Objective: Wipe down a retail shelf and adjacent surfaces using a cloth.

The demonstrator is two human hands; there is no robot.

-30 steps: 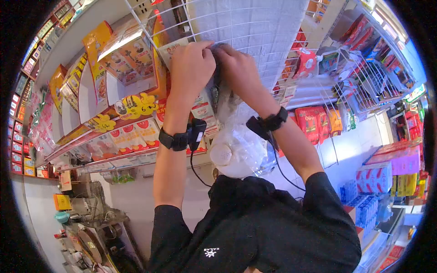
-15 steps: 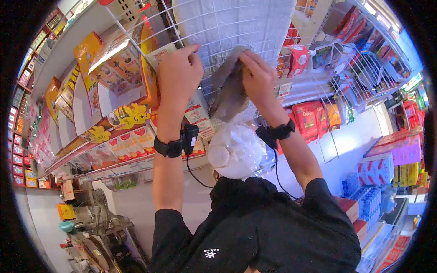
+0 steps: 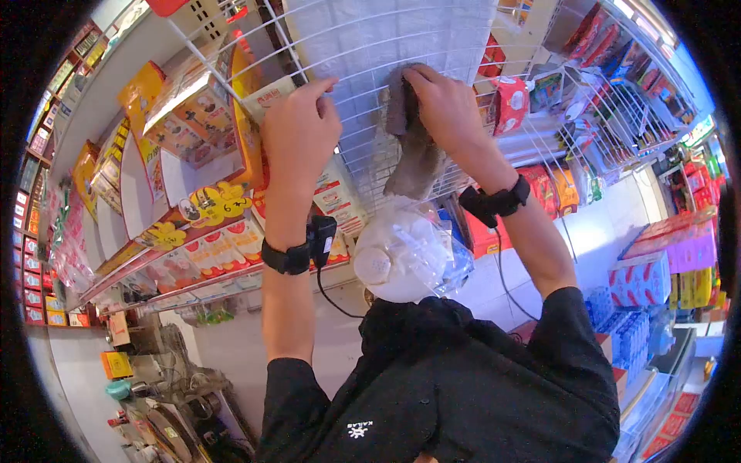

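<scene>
A limp grey cloth (image 3: 417, 154) hangs from my right hand (image 3: 451, 112), pinched at its top against a white wire rack (image 3: 363, 46). The cloth lies over the bars of the rack. My left hand (image 3: 301, 135) is closed at the rack's left part, its fingertips curled at a wire; how firmly it grips is partly hidden. Just beside that hand stands an open yellow and red display carton (image 3: 251, 154) of packets. Below the cloth, close to my chest, is a white rounded plastic container (image 3: 394, 255) with clear plastic film on it.
Shelves at left carry packet boxes with yellow price tags (image 3: 212, 199). Red packets (image 3: 509, 104) hang right of the rack, near a wire basket (image 3: 617, 116) of goods. Stacked cartons (image 3: 641, 282) and bottle packs (image 3: 625, 336) stand on the floor at right. Clutter (image 3: 177, 386) lies lower left.
My right hand and the cloth have shifted to the right along the rack, and the cloth now hangs straighter. My left hand has stayed nearly in place.
</scene>
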